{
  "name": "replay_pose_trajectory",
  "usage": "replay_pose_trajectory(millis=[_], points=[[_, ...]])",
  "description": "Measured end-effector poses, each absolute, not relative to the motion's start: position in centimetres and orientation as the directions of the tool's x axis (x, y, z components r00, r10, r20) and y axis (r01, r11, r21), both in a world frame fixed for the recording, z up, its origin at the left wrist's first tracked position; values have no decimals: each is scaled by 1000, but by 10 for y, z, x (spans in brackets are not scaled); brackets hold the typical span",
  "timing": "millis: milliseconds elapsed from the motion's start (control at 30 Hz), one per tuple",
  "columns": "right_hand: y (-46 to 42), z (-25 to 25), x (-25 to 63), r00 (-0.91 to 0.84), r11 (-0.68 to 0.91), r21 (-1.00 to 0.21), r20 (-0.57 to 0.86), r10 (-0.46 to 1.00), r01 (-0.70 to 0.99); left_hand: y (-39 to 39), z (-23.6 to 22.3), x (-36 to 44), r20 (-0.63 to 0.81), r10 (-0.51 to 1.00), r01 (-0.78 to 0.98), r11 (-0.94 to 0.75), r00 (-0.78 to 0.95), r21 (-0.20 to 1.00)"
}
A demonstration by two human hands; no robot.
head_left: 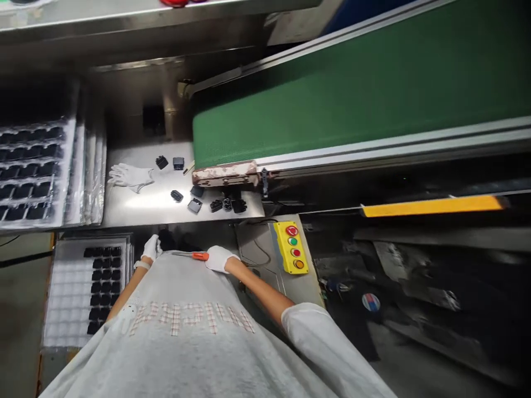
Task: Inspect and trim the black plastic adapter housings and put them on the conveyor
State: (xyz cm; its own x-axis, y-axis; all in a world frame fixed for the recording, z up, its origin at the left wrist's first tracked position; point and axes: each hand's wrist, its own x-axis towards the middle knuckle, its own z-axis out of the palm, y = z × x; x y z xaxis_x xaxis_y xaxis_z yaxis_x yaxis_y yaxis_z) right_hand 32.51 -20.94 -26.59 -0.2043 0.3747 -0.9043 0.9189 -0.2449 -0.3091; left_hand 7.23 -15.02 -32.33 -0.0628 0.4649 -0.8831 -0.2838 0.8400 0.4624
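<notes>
The green conveyor belt (352, 88) ends over a steel worktop (141, 207) strewn with small black parts (227, 205) and a spare white glove (130, 176); a tray of black parts (89, 287) sits below the worktop's left end and a yellow button box (292, 247) below its right. Just under the worktop's near edge, an orange-handled screwdriver (191, 255) lies level, long axis left-right, shaft pointing left. The gloved right hand (219, 258) touches the handle end, fingers curled, grip unclear; the gloved left hand (151, 248), fingers closed, sits just beyond the tip.

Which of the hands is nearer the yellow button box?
Right. The right hand is just left of the yellow button box; the left hand is farther left.
</notes>
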Motion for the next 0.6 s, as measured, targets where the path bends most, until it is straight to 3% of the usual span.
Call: replay_pose_trajectory(millis=[233,600], points=[[-202,-259,318,-162,-225,-273,-895,415,935,-147,-335,80,-837,486,-152,835,-251,530],[-200,-259,311,-95,-217,-208,-893,439,954,-152,-356,78,-729,634,187,773,-258,607]])
